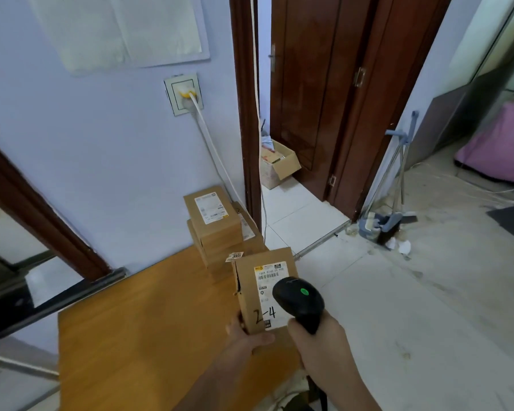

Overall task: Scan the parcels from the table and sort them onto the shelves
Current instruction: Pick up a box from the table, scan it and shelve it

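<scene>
My left hand [244, 336] grips the near end of a small cardboard parcel [250, 289] marked "2-4", held above the far right corner of the wooden table [137, 330]. Its white label with a barcode faces up. My right hand [318, 342] holds a black barcode scanner [298, 301] with a green light lit, its head just over the label. A stack of several more cardboard parcels [217, 229] stands on the table's far corner against the wall. No shelves are in view.
A white cable runs from a wall socket [184, 93] down behind the stack. Beyond stands a dark wooden door frame [247, 114], an open cardboard box [279, 164] on the tiled floor, and a broom with dustpan [389, 209] at right.
</scene>
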### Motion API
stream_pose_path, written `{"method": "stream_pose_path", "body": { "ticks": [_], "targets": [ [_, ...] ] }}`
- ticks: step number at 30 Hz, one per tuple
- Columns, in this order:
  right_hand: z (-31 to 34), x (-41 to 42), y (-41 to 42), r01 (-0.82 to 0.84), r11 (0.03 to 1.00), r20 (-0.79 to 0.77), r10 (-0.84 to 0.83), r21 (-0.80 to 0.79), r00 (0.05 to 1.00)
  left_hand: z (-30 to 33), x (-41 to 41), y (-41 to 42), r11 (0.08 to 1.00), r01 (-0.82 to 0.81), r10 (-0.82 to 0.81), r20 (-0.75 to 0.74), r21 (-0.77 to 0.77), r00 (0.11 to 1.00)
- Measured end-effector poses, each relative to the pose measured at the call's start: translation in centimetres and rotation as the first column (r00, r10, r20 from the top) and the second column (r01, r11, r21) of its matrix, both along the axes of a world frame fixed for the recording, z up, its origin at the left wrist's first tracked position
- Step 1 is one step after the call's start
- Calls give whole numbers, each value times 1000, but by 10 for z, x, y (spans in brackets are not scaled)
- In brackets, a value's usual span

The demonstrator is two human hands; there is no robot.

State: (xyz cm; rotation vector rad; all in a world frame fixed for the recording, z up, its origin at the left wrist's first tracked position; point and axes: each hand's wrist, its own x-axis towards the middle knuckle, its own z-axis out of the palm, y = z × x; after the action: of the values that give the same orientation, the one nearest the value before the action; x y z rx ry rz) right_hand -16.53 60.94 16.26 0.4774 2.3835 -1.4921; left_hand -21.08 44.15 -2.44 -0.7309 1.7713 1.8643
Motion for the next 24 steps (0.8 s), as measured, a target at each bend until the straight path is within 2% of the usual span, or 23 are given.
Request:
{"method": "stream_pose_path", "body": {
  "ticks": [3,8,13,24],
  "targets": [
    [6,8,1,-36,998,-49,38,44,998,13,8,3,1000,-3,1,-74,-26,997],
    [6,27,-1,-37,996,-119,47,79,992,46,34,9,996,-26,39,-167,80,985],
    [11,56,-4,-84,996,-137,85,15,987,58,65,8,992,-65,83,-174,107,981],
    [21,109,-23,-229,973,-195,228,19,954,68,140,-19,980,-190,197,-234,52,952]
  ]
}}
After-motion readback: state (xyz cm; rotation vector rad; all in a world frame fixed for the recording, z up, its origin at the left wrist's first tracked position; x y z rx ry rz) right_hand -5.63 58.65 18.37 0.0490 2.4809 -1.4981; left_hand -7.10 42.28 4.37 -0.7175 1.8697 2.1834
